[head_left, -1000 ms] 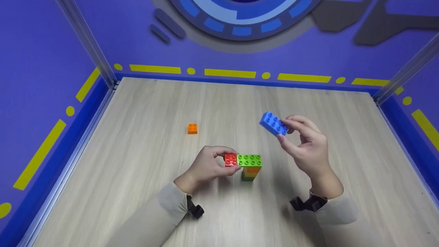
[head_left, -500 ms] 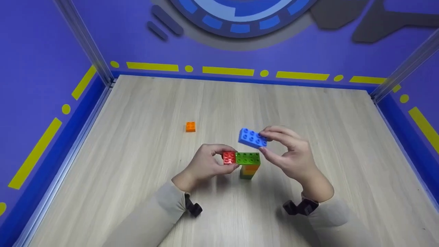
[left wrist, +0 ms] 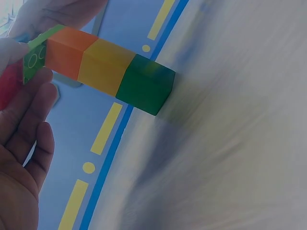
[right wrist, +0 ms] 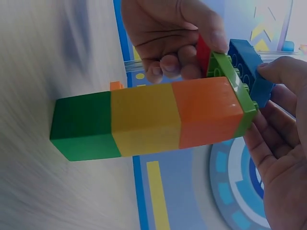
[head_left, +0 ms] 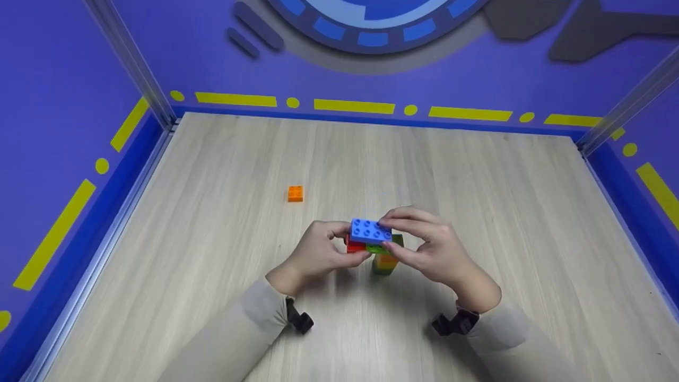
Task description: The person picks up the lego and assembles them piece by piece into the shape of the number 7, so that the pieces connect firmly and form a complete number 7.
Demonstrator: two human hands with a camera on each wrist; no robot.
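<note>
My right hand (head_left: 432, 246) pinches a blue brick (head_left: 366, 231) by its right end, over the top of a stack. In the right wrist view a narrow gap shows between the blue brick (right wrist: 247, 72) and the light green brick (right wrist: 230, 86). Beneath the light green brick come an orange block (right wrist: 206, 112), a yellow block (right wrist: 146, 120) and a dark green block (right wrist: 86, 127) at the table. My left hand (head_left: 321, 254) grips the red brick (head_left: 355, 245) beside the light green brick's left end, thumb and fingers on opposite sides.
A loose orange brick (head_left: 295, 193) lies on the wooden table (head_left: 228, 170), behind and left of the stack. Blue-purple panels (head_left: 339, 79) with yellow marks stand along the back and both sides.
My right hand has carried the blue brick left and nearer, from right of the stack to above the red and light green bricks. My left hand has kept its grip on the red brick.
</note>
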